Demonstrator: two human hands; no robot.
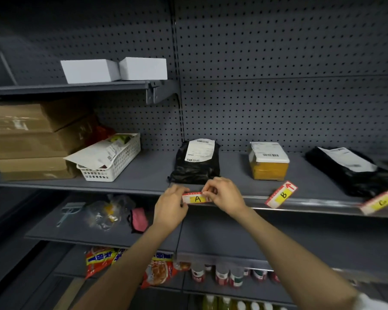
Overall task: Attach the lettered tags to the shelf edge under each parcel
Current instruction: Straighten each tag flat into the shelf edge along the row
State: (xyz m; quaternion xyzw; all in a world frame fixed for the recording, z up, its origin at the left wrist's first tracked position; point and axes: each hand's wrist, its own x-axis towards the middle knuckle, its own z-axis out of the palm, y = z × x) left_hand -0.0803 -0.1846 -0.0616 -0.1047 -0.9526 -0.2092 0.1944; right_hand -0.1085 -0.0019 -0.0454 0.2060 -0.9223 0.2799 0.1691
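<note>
A red-and-white tag with a yellow patch marked A [196,198] lies along the shelf edge [311,205] under a black bagged parcel [196,161]. My left hand [169,208] pinches its left end and my right hand [225,194] pinches its right end. A tag marked B [281,194] leans tilted on the shelf lip in front of a yellow taped parcel [268,162]. A third tag, seemingly marked C [381,203], sits tilted at the far right under a long black parcel [349,170].
On the same shelf to the left stand a white mesh basket [112,163] with mail and stacked brown cartons [36,139]. Two white boxes [114,69] rest on the upper shelf. Lower shelves hold a pink item, plastic bags, snack packets and bottles.
</note>
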